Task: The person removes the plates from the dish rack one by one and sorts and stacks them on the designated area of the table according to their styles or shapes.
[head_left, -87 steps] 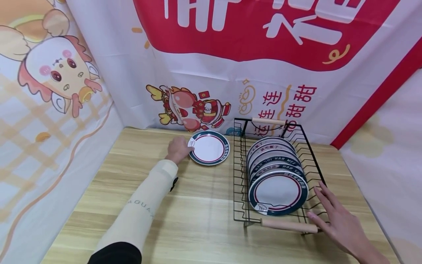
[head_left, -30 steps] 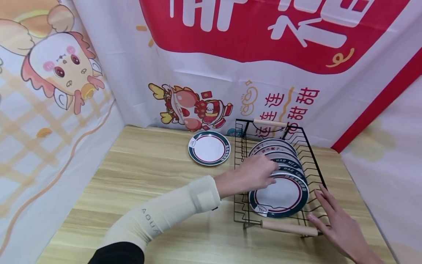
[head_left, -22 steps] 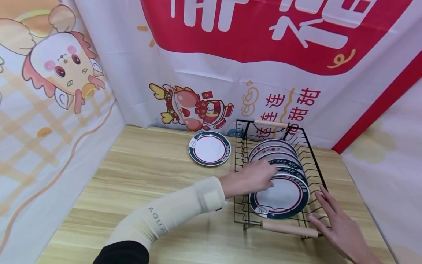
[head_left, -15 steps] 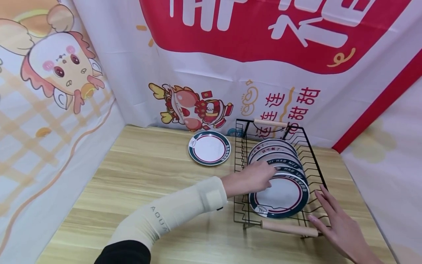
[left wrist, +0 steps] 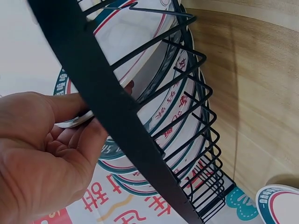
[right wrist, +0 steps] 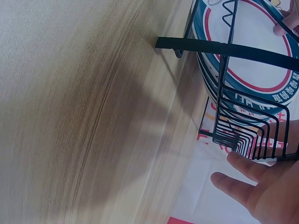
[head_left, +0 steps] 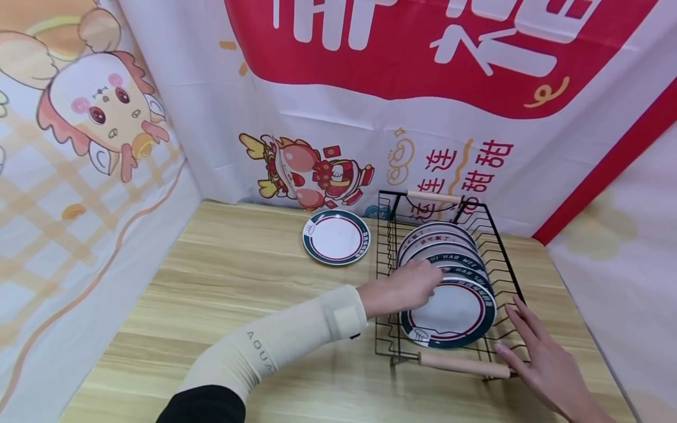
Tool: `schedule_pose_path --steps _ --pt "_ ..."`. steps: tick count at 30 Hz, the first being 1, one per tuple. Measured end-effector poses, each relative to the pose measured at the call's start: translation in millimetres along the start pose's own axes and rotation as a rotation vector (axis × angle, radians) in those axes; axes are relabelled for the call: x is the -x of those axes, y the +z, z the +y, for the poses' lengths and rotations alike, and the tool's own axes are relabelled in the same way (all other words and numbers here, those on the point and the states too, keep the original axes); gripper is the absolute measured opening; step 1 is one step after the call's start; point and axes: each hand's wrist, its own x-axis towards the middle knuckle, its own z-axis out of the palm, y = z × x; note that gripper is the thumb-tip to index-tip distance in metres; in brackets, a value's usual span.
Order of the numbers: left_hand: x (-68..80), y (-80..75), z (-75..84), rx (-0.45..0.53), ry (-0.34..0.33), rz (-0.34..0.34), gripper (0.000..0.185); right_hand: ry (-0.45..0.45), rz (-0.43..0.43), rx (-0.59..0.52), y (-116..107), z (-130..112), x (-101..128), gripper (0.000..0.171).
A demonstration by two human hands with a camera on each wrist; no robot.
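A black wire dish rack (head_left: 504,252) with wooden handles stands on the table, holding several plates upright in a row. My left hand (head_left: 409,286) pinches the upper left rim of the front plate (head_left: 455,314), which is white with a dark green border and a red ring. In the left wrist view, the thumb and fingers of that hand (left wrist: 51,144) close on the plate's edge beside the rack's side bar. My right hand (head_left: 552,364) has its fingers spread and touches the rack's right side near the front corner. One more plate (head_left: 337,237) lies flat left of the rack.
The wood-grain table (head_left: 211,282) meets a printed cloth backdrop (head_left: 317,111) at its back edge. The rack's front wooden handle (head_left: 465,365) faces me. Another cloth (head_left: 106,235) hangs along the left side.
My left hand has left the plate lying on the table and moved right to the front plate in the rack. Over the last half second it barely moves. My right hand stays put.
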Motion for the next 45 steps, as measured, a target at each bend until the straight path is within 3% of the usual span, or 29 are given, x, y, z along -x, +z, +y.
schedule_pose_path --steps 9,27,38,45 --pt "4.7 0.2 -3.4 0.004 0.050 0.033 0.012 0.003 -0.006 -0.002 1.3 -0.4 0.1 0.080" --pt "19.3 -18.2 1.1 0.011 0.026 0.194 0.015 0.037 -0.040 0.012 0.7 -1.1 0.2 0.082" --pt "31.8 -36.2 -2.0 0.229 0.003 0.289 0.010 0.085 -0.093 0.022 -1.3 -1.6 0.7 0.084" --pt "43.5 -57.7 -12.5 0.347 -0.009 0.385 0.012 0.047 -0.045 0.007 0.7 -0.7 -0.4 0.084"
